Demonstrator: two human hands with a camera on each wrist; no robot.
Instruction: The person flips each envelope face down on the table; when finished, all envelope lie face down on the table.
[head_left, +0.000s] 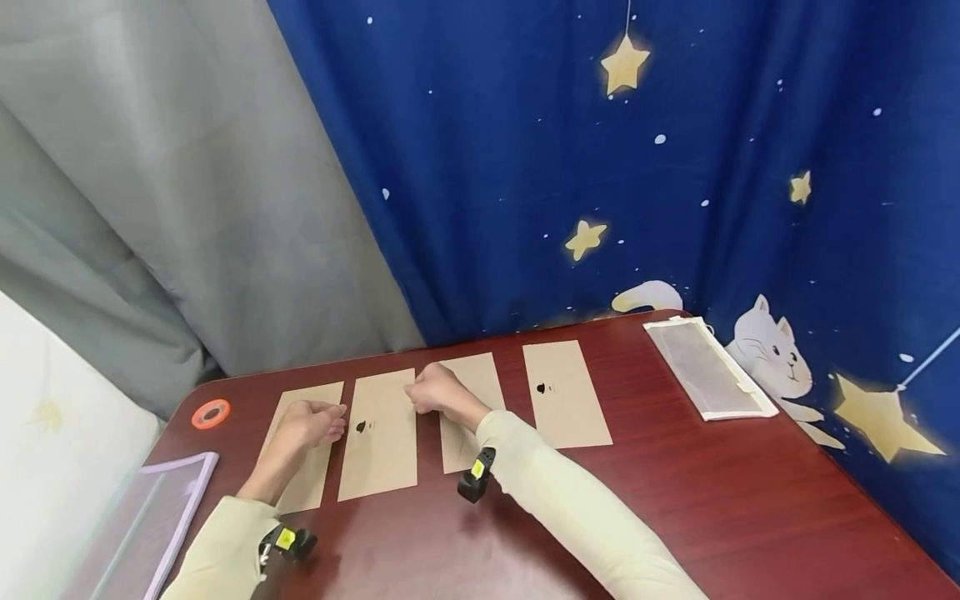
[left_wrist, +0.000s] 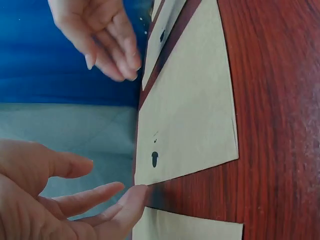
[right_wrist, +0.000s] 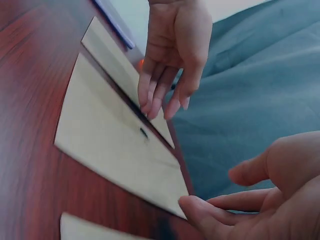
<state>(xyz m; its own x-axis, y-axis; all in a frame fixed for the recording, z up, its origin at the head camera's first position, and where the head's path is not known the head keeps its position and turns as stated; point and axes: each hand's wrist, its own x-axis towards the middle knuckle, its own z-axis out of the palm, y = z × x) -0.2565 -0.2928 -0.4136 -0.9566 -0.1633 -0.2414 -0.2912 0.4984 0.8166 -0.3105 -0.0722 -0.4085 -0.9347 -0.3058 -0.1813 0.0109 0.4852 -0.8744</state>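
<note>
Four beige paper rectangles lie side by side on a dark red table; small black prints show on some. My left hand (head_left: 311, 423) is over the leftmost beige sheet (head_left: 303, 487), its fingers extended and the thumb apart from them in the left wrist view. At the upper right corner of the second beige sheet (head_left: 382, 458) is my right hand (head_left: 438, 390). In the right wrist view, its fingertips (right_wrist: 192, 204) are right at that sheet's edge, with nothing pinched. The right hand and forearm partly cover the third beige sheet (head_left: 480, 375).
The fourth beige sheet (head_left: 573, 400) lies right of the third. An orange tape roll (head_left: 211, 414) sits at the table's back left. A lilac-edged mesh pouch (head_left: 201, 483) lies front left, a white-edged pouch (head_left: 708, 367) back right. Curtains (head_left: 525, 167) hang behind the table (head_left: 675, 500).
</note>
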